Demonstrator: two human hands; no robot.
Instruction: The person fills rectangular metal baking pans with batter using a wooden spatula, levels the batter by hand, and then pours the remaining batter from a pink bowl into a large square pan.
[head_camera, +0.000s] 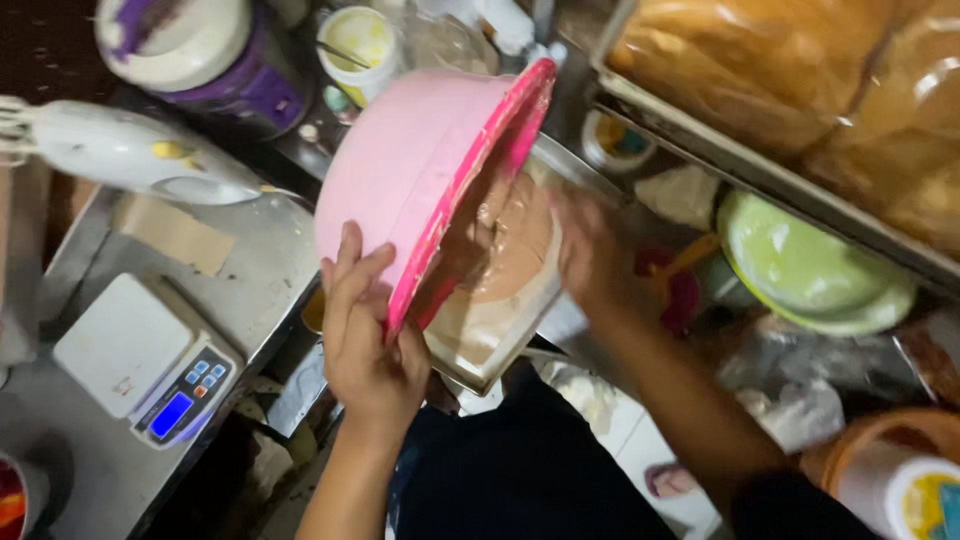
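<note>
My left hand (368, 335) grips the rim of a pink plastic bowl (420, 165), which is tipped steeply on its side. Brown batter (510, 235) runs out of the bowl into a paper-lined baking tin (500, 320) just below it. Blurred with motion, my right hand (590, 250) is at the bowl's mouth, touching the batter; whether it holds a tool I cannot tell.
A white kitchen scale (140, 360) sits on the steel counter (260, 260) at left, with a white hand mixer (130, 150) behind it. A purple-and-white tub (200, 50) and a yellow-rimmed cup (362, 40) stand at the back. Green plates (810, 270) and bagged bread loaves (800, 70) lie at right.
</note>
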